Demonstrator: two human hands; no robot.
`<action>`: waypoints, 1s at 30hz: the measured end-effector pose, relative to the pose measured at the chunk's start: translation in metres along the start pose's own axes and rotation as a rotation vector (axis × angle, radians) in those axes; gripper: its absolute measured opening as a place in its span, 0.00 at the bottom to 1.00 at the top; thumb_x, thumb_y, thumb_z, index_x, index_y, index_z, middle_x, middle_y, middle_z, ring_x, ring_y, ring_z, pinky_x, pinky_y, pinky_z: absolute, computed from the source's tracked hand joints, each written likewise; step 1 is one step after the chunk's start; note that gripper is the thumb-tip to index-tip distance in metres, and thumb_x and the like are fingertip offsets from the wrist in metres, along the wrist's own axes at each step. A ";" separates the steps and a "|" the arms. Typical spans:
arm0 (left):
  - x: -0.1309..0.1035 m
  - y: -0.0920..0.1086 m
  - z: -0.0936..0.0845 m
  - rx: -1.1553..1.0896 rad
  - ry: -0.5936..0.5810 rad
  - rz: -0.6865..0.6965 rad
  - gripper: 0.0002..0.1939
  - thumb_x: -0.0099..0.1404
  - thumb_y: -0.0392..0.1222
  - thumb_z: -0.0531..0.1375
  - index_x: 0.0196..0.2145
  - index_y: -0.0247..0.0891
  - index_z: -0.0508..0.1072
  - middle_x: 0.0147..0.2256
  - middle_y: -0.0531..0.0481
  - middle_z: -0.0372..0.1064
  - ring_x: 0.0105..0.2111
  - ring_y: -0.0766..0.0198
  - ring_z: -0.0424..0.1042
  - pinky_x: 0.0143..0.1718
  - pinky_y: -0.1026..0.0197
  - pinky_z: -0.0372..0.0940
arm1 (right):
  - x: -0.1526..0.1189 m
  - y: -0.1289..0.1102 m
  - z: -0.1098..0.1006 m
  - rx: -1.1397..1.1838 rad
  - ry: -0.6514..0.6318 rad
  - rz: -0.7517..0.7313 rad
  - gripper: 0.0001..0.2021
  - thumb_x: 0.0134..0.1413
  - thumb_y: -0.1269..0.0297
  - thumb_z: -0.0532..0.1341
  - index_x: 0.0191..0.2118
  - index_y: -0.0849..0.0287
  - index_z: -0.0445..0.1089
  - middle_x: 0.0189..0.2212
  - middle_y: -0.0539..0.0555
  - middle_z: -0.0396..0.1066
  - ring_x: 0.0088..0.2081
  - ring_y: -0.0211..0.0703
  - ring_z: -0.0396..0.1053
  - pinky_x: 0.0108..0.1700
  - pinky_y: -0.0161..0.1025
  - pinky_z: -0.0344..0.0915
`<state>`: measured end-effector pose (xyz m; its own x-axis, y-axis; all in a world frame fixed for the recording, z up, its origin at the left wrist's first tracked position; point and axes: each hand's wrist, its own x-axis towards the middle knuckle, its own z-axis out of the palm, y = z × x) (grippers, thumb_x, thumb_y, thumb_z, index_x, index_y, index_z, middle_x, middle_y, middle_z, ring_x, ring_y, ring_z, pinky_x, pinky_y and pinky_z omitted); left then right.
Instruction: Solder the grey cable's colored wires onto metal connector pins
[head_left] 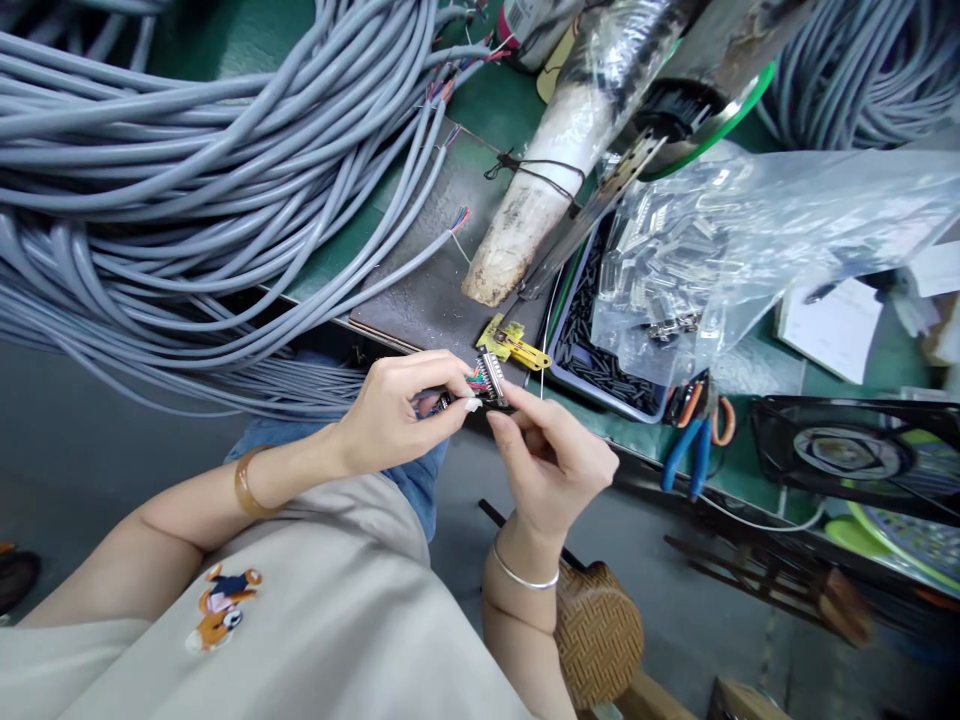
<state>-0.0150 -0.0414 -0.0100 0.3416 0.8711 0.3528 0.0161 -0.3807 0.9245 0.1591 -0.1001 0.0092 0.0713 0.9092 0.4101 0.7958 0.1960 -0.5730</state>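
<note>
A D-sub connector (pixel 492 377) with a metal shell and a row of contacts is held over the bench's front edge, tilted. Short coloured wires (pixel 476 379) run into its left side. My left hand (pixel 405 410) is closed, thumb and fingers pinching at the wired end; a small white bit shows at the thumb tip. What else lies inside that grip is mostly hidden. My right hand (pixel 555 455) has thumb and index finger closing at the connector's right end, the other fingers curled. Just behind the connector lies a yellow clip-like tool (pixel 523 350).
Grey cable coils (pixel 225 180) fill the left, several stripped ends reaching over a dark board (pixel 420 265). A wrapped white tube (pixel 536 190) slants overhead. To the right are a tray of black pieces (pixel 592 350), a bag of metal shells (pixel 675 250), blue-handled pliers (pixel 690 455) and a fan (pixel 847 452).
</note>
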 end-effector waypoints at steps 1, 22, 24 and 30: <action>0.000 0.000 0.000 0.010 0.001 -0.001 0.04 0.64 0.31 0.62 0.31 0.34 0.75 0.36 0.44 0.79 0.25 0.71 0.68 0.27 0.68 0.62 | -0.001 0.000 0.000 -0.033 -0.030 -0.016 0.06 0.64 0.60 0.65 0.44 0.51 0.80 0.23 0.46 0.73 0.19 0.33 0.59 0.24 0.34 0.60; 0.008 -0.008 0.004 0.191 0.057 0.127 0.07 0.70 0.32 0.58 0.32 0.37 0.70 0.32 0.48 0.76 0.24 0.70 0.63 0.29 0.66 0.60 | 0.002 0.001 0.018 -0.132 0.181 -0.209 0.08 0.62 0.72 0.65 0.43 0.50 0.71 0.43 0.52 0.83 0.42 0.43 0.82 0.45 0.40 0.78; 0.011 -0.008 0.003 0.216 0.062 0.116 0.07 0.70 0.33 0.58 0.32 0.37 0.70 0.32 0.48 0.76 0.23 0.71 0.63 0.29 0.66 0.61 | 0.005 0.002 0.023 -0.138 0.194 -0.224 0.08 0.62 0.73 0.65 0.41 0.51 0.70 0.44 0.53 0.83 0.42 0.42 0.82 0.45 0.39 0.77; 0.022 -0.010 0.000 0.251 0.088 0.118 0.07 0.68 0.32 0.59 0.31 0.36 0.71 0.32 0.49 0.78 0.30 0.67 0.74 0.32 0.66 0.65 | 0.015 0.007 0.033 -0.101 0.266 -0.261 0.09 0.60 0.75 0.65 0.38 0.53 0.67 0.42 0.54 0.83 0.41 0.40 0.82 0.42 0.36 0.78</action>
<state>-0.0077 -0.0183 -0.0113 0.2724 0.8355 0.4773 0.2166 -0.5366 0.8156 0.1457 -0.0729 -0.0123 0.0014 0.7037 0.7105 0.8623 0.3590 -0.3572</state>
